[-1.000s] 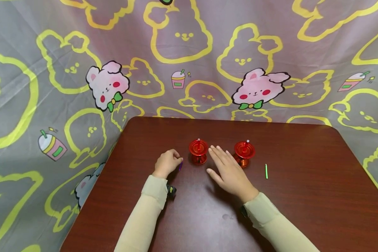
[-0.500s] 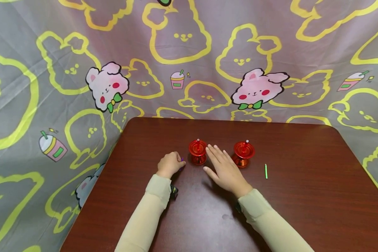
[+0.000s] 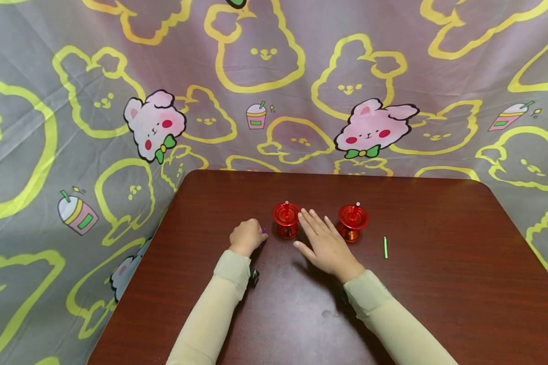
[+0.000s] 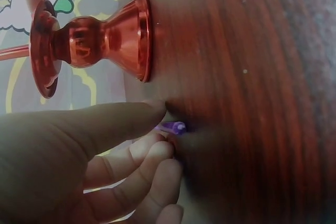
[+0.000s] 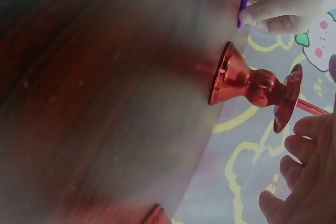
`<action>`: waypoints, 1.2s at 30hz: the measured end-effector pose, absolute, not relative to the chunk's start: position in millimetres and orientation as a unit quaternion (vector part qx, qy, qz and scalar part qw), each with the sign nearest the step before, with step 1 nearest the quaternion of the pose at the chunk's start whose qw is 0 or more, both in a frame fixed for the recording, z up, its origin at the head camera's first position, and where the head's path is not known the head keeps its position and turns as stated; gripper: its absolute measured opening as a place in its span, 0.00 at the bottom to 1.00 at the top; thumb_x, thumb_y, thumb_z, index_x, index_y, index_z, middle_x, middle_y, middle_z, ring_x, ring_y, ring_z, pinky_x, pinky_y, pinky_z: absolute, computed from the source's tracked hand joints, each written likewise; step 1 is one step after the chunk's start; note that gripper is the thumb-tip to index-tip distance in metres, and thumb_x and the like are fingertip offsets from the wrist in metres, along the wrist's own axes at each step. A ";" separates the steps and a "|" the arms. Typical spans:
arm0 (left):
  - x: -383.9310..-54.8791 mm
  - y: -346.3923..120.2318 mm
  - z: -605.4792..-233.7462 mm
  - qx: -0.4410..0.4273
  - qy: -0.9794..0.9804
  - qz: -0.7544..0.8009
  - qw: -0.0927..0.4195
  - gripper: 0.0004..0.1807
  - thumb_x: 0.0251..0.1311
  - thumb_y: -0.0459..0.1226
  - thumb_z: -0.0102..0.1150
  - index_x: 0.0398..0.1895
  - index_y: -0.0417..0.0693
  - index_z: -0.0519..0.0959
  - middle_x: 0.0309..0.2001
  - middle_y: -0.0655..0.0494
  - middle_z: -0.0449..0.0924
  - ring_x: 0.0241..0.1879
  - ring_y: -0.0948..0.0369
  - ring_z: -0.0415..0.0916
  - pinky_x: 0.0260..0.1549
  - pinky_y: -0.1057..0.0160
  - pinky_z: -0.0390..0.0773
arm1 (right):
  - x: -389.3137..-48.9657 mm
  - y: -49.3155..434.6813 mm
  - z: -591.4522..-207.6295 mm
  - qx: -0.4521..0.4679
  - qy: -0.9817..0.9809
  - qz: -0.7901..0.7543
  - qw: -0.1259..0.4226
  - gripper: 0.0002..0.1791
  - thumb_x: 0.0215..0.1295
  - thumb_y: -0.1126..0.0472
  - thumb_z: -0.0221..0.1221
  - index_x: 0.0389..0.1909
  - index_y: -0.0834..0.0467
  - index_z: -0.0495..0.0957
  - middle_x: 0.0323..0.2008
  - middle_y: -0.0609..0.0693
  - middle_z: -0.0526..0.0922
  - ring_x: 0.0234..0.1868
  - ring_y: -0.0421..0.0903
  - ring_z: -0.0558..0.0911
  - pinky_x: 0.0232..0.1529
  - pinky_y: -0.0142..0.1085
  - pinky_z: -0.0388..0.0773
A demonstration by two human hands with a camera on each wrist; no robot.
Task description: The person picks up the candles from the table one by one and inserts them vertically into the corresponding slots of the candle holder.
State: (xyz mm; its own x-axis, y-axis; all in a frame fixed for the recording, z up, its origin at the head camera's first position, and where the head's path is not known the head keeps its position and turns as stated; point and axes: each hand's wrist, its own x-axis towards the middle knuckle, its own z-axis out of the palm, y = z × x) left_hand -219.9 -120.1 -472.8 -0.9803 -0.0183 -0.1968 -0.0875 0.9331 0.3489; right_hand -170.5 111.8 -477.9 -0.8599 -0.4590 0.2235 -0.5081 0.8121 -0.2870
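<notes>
My left hand [image 3: 247,236] is low at the table, its thumb and fingers pinching a thin purple stick [image 4: 172,127] whose pale end shows. Just right of it stands a shiny red pedestal holder [image 3: 287,231], upright, with a dish top and a thin red rod rising from the middle. My right hand [image 3: 327,247] hovers palm down between this holder and a matching second red holder [image 3: 351,234]. Its fingers are extended, and the tips lie by the first holder's dish; whether they touch it I cannot tell.
A thin green stick [image 3: 385,247] lies on the brown wooden table [image 3: 456,284], right of the second holder. Behind and to the left of the table hangs a grey cloth [image 3: 297,30] with cartoon prints.
My left hand has shifted slightly right, and its fingers now cover more of the purple stick. My right hand has moved a little left, toward the first holder. Holders and green stick stay put.
</notes>
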 end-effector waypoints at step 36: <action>-222.6 -106.2 -474.8 -0.041 0.984 0.135 0.111 0.17 0.58 0.47 0.68 0.20 0.46 0.76 0.31 0.47 0.83 0.30 0.49 0.81 0.28 0.48 0.82 | -175.8 114.0 -482.4 0.268 -0.946 0.178 0.051 0.40 0.76 0.41 0.52 0.79 0.57 0.56 0.79 0.53 0.55 0.80 0.52 0.51 0.76 0.56 0.51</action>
